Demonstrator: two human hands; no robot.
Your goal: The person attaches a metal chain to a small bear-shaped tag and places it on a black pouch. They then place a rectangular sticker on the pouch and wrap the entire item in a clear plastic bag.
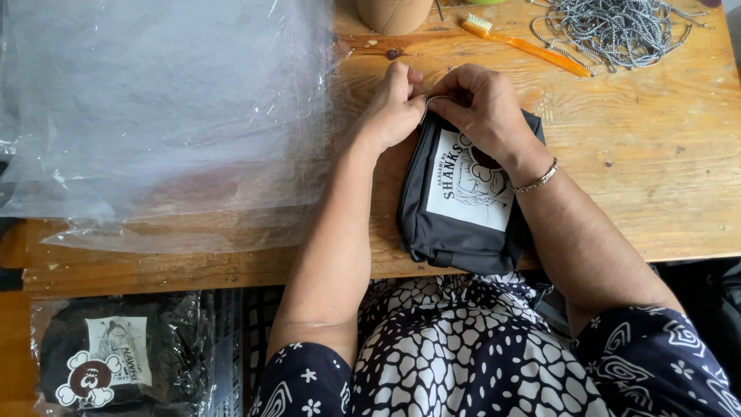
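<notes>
Two hands: both meet at the far edge of the black pouch (463, 208).
Left hand (395, 108): fingers pinched on a thin metal chain (429, 102) at the pouch's top.
Right hand (482, 108): fingers curled, pinching the same chain and pressing the pouch.
Pouch: lies on the wooden table (641, 154), near edge overhanging.
Beyond the pouch: orange toothbrush (525, 45), pile of chains (617, 31).
Left of the pouch: clear plastic bags (162, 116).

Matt black cloth pouch (463, 232), rough wooden table (656, 154), glossy clear plastic sheets (154, 116).
</notes>
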